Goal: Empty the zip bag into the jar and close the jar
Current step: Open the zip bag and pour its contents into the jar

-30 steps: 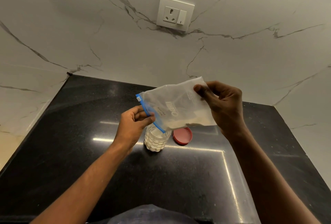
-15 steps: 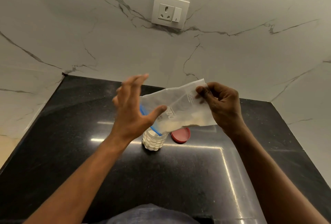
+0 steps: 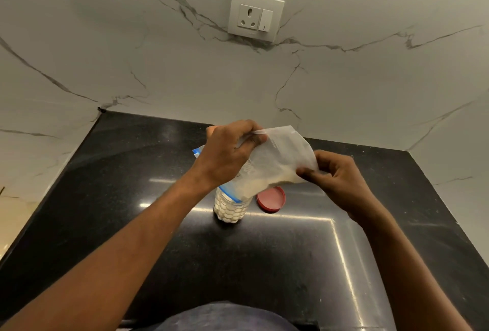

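- Zip bag (image 3: pixel 280 157) is tipped over the jar (image 3: pixel 229 207), blue zip end down at the jar's mouth, closed bottom end raised toward the back edge of the counter (image 3: pixel 119 198).
- Left hand (image 3: pixel 227 157) is closed on the bag's upper edge, pinching the plastic between thumb and fingers. Right hand (image 3: pixel 337 181) is closed on the bag's far bottom corner, also a pinch.
- Jar stands upright about mid-counter, already well filled with pale round bits. Red lid (image 3: pixel 271 199) lies flat just beside it on the right, not touching as far as I can see.
- Some pale stuff looks to be sitting in the lower fold of the bag, so I'd say the pour isn't done yet.
- To do this bit well: keep the zip opening right over the jar mouth and lift the bottom corner higher so the rest slides down instead of pooling in the fold.
- Can't really tell if the bag's mouth is inside the rim or just resting on it, the left wrist covers that spot, so go slow.
- Nobody is holding the jar, so don't drag the bag sideways or it could tip.
- Give it a little shake, then go for the lid.
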`<state>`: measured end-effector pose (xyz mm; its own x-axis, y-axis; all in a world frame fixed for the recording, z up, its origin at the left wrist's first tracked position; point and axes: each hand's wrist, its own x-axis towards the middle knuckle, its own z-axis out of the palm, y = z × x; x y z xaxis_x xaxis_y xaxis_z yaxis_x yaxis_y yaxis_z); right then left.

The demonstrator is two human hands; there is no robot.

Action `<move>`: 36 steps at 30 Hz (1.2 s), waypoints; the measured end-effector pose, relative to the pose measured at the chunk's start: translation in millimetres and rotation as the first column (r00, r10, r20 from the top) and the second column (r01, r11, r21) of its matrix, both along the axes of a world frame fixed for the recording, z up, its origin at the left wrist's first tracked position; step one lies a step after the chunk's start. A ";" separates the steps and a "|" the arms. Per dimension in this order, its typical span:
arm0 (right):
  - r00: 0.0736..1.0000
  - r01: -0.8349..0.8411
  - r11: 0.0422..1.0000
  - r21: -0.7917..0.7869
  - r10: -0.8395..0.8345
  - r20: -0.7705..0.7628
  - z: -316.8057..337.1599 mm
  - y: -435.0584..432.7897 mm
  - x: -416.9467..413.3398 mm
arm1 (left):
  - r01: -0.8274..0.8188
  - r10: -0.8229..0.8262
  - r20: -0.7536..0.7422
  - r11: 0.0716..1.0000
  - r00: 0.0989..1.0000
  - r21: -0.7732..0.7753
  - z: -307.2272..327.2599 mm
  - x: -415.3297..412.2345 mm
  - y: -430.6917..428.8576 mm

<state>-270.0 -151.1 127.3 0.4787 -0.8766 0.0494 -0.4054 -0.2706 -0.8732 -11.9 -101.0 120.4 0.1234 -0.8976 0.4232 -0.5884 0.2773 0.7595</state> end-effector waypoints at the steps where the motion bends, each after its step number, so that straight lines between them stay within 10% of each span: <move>1: 1.000 0.024 1.000 -0.012 -0.024 0.019 -3.4 1.6 -1.1 | 0.002 -0.002 -0.005 1.000 1.000 0.000 0.8 0.6 0.4; 8: 0.979 0.179 0.981 -0.075 -0.170 0.111 -12.2 5.1 7.6 | -0.197 0.198 -0.167 0.980 0.966 0.025 -21.3 8.8 12.9; 14: 0.969 0.169 0.986 0.004 -0.167 0.183 -21.2 3.0 2.3 | -0.119 0.306 -0.579 0.933 0.756 0.339 -78.6 27.8 43.3; 36: 0.972 0.070 0.991 -0.112 -0.043 0.230 -4.7 8.7 21.0 | -0.029 0.223 -0.642 0.954 0.733 0.298 -112.4 33.9 43.9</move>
<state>-249.0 -142.4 122.6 0.3926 -0.8833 0.2561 -0.2186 -0.3601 -0.9070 22.0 -57.1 8.0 0.4039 -0.9135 -0.0482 0.0764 -0.0188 0.9969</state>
